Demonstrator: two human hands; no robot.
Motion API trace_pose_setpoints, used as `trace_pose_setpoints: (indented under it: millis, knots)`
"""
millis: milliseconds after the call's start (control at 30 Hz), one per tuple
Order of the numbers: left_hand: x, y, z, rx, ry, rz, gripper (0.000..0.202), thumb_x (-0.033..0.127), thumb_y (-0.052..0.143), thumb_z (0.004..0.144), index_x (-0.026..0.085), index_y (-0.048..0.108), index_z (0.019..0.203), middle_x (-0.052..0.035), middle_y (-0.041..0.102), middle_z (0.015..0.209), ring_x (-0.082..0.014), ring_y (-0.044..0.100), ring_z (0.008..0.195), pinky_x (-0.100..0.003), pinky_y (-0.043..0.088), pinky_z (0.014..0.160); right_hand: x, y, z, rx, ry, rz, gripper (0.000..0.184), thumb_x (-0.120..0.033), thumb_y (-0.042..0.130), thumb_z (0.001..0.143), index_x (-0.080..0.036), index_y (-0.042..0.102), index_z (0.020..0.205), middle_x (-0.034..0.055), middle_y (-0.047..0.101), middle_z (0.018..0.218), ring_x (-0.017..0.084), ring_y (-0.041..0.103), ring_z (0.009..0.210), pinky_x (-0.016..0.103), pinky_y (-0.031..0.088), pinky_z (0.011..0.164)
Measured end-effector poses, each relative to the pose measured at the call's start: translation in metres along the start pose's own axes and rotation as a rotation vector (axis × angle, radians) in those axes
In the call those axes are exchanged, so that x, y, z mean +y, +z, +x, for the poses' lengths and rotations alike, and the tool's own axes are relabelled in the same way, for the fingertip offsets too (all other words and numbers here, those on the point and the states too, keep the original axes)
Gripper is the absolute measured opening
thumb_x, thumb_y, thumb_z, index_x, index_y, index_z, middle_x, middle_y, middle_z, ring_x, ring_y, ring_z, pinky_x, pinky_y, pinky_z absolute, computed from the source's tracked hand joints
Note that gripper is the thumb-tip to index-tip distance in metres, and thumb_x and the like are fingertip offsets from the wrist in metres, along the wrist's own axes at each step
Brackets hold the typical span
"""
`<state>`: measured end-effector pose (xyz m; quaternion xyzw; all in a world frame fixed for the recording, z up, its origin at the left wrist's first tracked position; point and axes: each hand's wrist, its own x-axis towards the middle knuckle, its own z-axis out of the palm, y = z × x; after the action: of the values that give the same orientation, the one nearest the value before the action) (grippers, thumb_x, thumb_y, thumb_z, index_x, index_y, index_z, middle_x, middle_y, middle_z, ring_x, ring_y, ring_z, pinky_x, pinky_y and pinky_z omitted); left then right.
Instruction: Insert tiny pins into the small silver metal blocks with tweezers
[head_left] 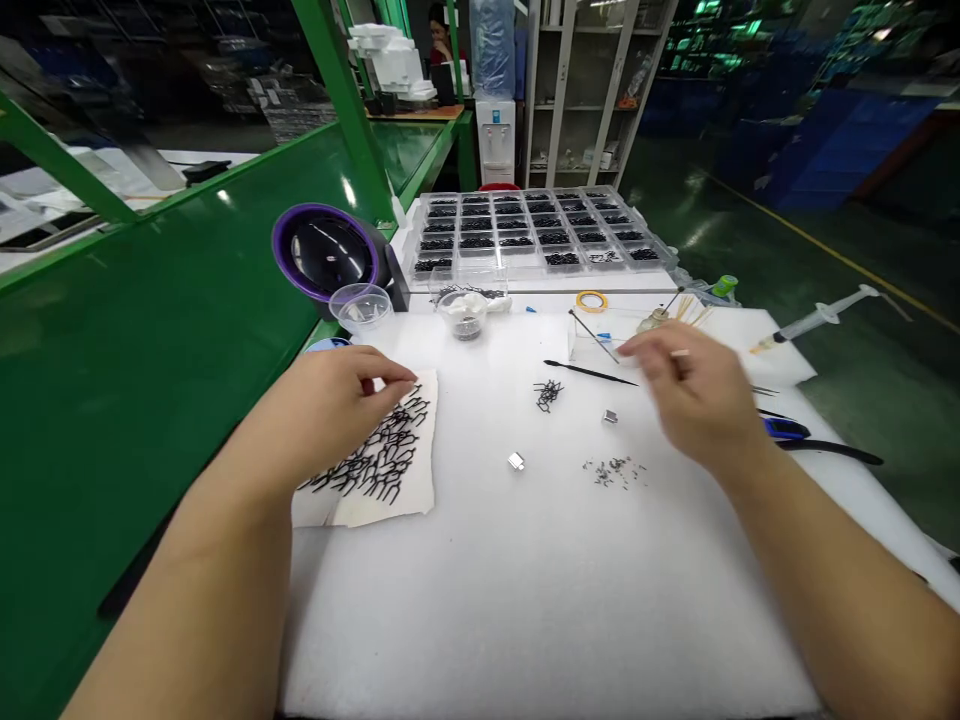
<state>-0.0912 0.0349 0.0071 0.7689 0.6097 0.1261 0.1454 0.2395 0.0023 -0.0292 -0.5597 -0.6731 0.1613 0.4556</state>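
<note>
Black forked pieces (386,460) lay on paper sheet (421,492) at left. Left hand (337,400) nearly pinched at far end, right hand (694,390) half-curled at right; could not tell if either held anything.

At 12 o'clock, 1 water dispenser (496,140) is standing beside 1 pale cabinet (592,90), which is rising towards 1 o'clock. Near 12, 1 person (440,40) is showing. At 11, 1 green post (345,100) is slanting. At 10, 1 purple-rimmed black device (330,250) is standing. At 2, blue boxes (847,140) are lying beyond 1 yellow floor line (825,248).
</note>
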Motion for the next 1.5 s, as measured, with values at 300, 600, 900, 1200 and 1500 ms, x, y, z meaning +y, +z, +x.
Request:
trace_pose_setpoints:
  millis: [300,600,900,1200,1500]
  knots:
    - [0.061,0.056,-0.019,-0.299,0.505,-0.026,0.032,0.022,0.062,0.087,0.025,0.073,0.117,-0.0054,0.067,0.117,-0.0243,0.065,0.102,-0.037,0.054,0.085,-0.011,0.037,-0.001,-0.393,-0.089,-0.497,0.016,-0.021,0.061,0.090,-0.021,0.076,0.087,0.0025,0.066,0.092,0.016,0.063,0.080,0.030,0.044,0.069]
    - [0.061,0.052,-0.017,-0.202,0.430,-0.081,0.019,0.034,0.067,0.086,0.025,0.076,0.100,-0.0014,0.071,0.102,-0.0222,0.067,0.089,-0.037,0.053,0.077,-0.026,0.058,-0.007,-0.454,-0.127,-0.748,0.028,-0.019,0.047,0.097,-0.019,0.073,0.089,0.0065,0.068,0.099,0.021,0.065,0.083,0.032,0.038,0.058]
    - [0.063,0.057,-0.013,0.198,0.328,-0.220,0.015,0.025,0.062,0.087,0.021,0.077,0.087,-0.0011,0.072,0.087,-0.0172,0.064,0.076,-0.030,0.048,0.066,-0.029,0.054,-0.006,-0.496,-0.132,-0.804,0.026,-0.018,0.047,0.096,-0.020,0.073,0.091,0.0067,0.068,0.097,0.022,0.065,0.088,0.032,0.042,0.063]
    - [0.066,0.054,-0.011,0.388,0.302,-0.296,0.015,0.024,0.060,0.089,0.018,0.074,0.087,-0.0026,0.071,0.086,-0.0147,0.062,0.074,-0.026,0.048,0.060,-0.026,0.061,-0.002,-0.531,-0.082,-0.737,0.017,-0.028,0.056,0.098,-0.015,0.066,0.097,0.0056,0.067,0.103,0.017,0.063,0.087,0.035,0.052,0.078]
    - [0.065,0.065,-0.009,0.143,0.465,-0.289,0.027,0.030,0.061,0.091,0.024,0.073,0.114,-0.0023,0.078,0.099,-0.0158,0.069,0.075,-0.026,0.054,0.062,-0.035,0.039,-0.007,-0.484,-0.108,-0.297,0.008,-0.014,0.061,0.082,-0.017,0.065,0.077,0.0015,0.063,0.085,0.014,0.059,0.080,0.026,0.043,0.070]
